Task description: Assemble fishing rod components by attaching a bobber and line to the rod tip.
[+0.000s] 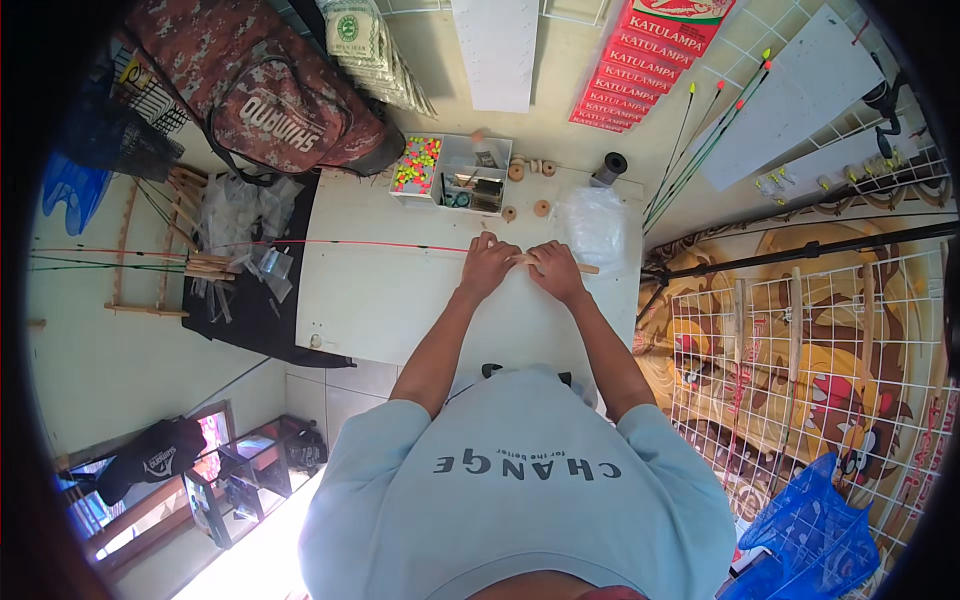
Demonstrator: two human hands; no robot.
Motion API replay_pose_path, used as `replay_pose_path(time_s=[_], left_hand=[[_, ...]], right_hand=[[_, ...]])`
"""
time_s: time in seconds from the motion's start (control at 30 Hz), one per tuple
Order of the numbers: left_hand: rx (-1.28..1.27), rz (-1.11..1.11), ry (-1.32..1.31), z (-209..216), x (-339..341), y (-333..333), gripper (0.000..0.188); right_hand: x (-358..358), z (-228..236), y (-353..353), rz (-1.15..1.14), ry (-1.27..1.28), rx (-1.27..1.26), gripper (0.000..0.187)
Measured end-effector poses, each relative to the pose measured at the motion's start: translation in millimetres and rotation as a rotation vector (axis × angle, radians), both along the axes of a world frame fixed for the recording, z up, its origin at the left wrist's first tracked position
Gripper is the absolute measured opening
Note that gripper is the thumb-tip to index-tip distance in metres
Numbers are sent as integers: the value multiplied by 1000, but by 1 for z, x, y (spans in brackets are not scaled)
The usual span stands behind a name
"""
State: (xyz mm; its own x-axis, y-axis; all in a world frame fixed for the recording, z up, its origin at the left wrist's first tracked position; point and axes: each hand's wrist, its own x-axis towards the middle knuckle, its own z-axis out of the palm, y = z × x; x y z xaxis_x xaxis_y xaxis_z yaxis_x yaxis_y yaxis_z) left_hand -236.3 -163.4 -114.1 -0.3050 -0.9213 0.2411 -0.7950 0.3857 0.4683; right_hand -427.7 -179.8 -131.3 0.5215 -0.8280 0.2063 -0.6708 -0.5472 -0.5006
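Under the left hand [488,264] the end of the red rod [370,242] is hidden, so how it meets the wooden stick [589,268] cannot be told. The right hand [554,268] covers a part of this stick. At 9 o'clock, the rod is lost in the dark rim. At 6 o'clock, the shirt [520,430] is cut by the lower edge and hides part of the table [380,300]. The upper edge cuts the backpack [275,115] near 10 o'clock and the red packets [640,70] at 1 o'clock. Near 12 o'clock, some contents of the white box [415,199] are too small to tell.
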Motion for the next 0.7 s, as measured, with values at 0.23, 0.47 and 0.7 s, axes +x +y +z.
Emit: replay_pose_path(time_s=[0.23,0.47,0.7], left_hand=[[64,-17,-39,-2,-3,2,16],[26,-31,-58,-3,0,-1,17],[3,-27,-41,-4,3,-4,17]], right_hand=[[-1,6,3,-45,-62,73,24],[0,-2,-2,45,-5,54,28],[14,13,-3,-69,-142,269,28]])
